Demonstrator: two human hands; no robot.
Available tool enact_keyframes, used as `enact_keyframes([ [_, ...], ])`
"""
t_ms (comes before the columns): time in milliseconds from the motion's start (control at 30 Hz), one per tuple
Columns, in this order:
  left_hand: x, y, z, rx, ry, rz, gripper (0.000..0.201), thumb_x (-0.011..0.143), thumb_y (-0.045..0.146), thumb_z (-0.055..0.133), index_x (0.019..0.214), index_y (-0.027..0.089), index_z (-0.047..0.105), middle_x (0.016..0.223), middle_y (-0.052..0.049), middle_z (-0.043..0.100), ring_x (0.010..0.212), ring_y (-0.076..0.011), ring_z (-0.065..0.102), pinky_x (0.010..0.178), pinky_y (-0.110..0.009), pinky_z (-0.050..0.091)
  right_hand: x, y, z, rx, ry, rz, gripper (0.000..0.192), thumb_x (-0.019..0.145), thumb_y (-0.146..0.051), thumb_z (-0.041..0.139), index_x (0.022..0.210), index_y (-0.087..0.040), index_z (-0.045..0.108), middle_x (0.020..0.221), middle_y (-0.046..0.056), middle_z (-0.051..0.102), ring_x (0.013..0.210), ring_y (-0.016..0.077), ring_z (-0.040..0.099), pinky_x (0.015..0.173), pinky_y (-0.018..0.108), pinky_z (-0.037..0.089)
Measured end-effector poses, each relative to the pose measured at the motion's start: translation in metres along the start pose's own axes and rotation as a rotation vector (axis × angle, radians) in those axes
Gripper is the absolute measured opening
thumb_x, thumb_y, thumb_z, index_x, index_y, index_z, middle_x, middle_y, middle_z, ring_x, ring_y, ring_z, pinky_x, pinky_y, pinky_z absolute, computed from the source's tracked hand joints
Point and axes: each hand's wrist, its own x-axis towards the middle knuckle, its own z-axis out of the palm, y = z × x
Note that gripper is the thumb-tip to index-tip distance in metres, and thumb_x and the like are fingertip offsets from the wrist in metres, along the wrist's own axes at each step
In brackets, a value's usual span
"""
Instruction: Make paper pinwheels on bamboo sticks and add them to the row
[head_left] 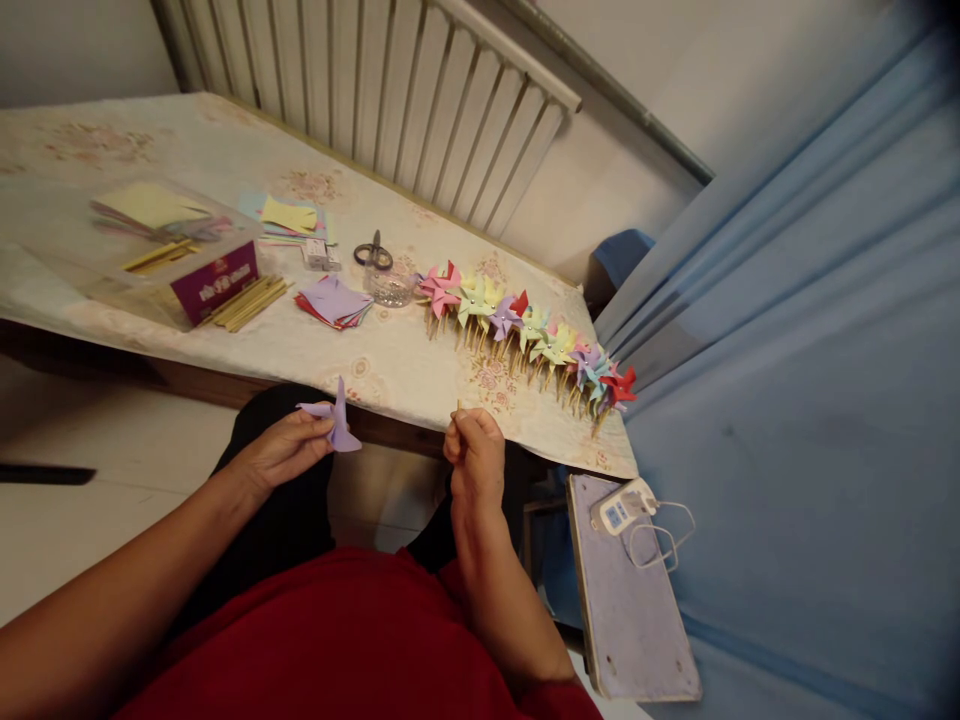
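Observation:
My left hand (281,450) pinches a folded purple paper pinwheel head (335,415) in front of the table's near edge. My right hand (472,455) is closed around a thin wooden stick (459,407), whose tip shows above the fingers. The two hands are a short way apart, above my lap. On the table (390,365) beyond them lies a row of finished coloured pinwheels (525,325) on sticks, running toward the right corner.
On the table are a stack of cut paper squares (334,302), a bundle of sticks (247,300), a purple box (214,282), scissors (373,254), a clear dish (390,288) and coloured sheets (150,208). A radiator (390,90) stands behind. A stool with a charger (622,505) is at right, by a blue curtain (810,400).

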Motion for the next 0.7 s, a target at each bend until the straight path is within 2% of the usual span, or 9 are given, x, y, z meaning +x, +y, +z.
enact_keyframes([
  [167, 0.0018, -0.0013, -0.0035, 0.022, -0.005, 0.022, 0.029, 0.063, 0.007, 0.086, 0.086, 0.011, 0.071, 0.078, -0.007, 0.075, 0.07, -0.0163, 0.071, 0.071, -0.027, 0.059, 0.0001, 0.001, -0.0001, 0.021, -0.015, 0.009, 0.027, 0.071, -0.036, 0.069, 0.061, -0.021, 0.049, 0.046, -0.009, 0.045, 0.037, 0.004, 0.027, 0.04, 0.022, 0.017],
  [333, 0.0007, -0.0004, -0.0027, 0.022, -0.022, 0.015, 0.026, 0.065, 0.005, 0.084, 0.087, 0.01, 0.07, 0.079, -0.007, 0.075, 0.073, -0.0172, 0.072, 0.072, -0.026, 0.059, 0.0002, 0.0019, -0.0006, 0.032, -0.024, 0.026, 0.022, 0.069, -0.037, 0.07, 0.076, -0.02, 0.06, 0.054, -0.008, 0.053, 0.039, 0.0043, 0.03, 0.041, 0.021, 0.018],
  [533, 0.001, -0.0007, -0.0032, 0.031, -0.001, 0.017, 0.025, 0.065, 0.006, 0.084, 0.086, 0.01, 0.07, 0.077, -0.006, 0.074, 0.069, -0.016, 0.071, 0.07, -0.027, 0.06, -0.0001, 0.003, -0.0011, 0.043, -0.03, 0.025, 0.022, 0.071, -0.037, 0.069, 0.07, -0.021, 0.054, 0.049, -0.009, 0.048, 0.038, 0.0043, 0.028, 0.04, 0.022, 0.016],
  [700, 0.0005, -0.0002, -0.0015, 0.017, 0.004, 0.021, 0.026, 0.064, 0.004, 0.085, 0.086, 0.009, 0.07, 0.077, -0.007, 0.075, 0.069, -0.017, 0.071, 0.07, -0.028, 0.06, -0.0003, 0.003, -0.0013, 0.053, -0.05, 0.025, 0.022, 0.071, -0.037, 0.07, 0.075, -0.02, 0.057, 0.053, -0.008, 0.051, 0.038, 0.0038, 0.029, 0.04, 0.021, 0.017],
])
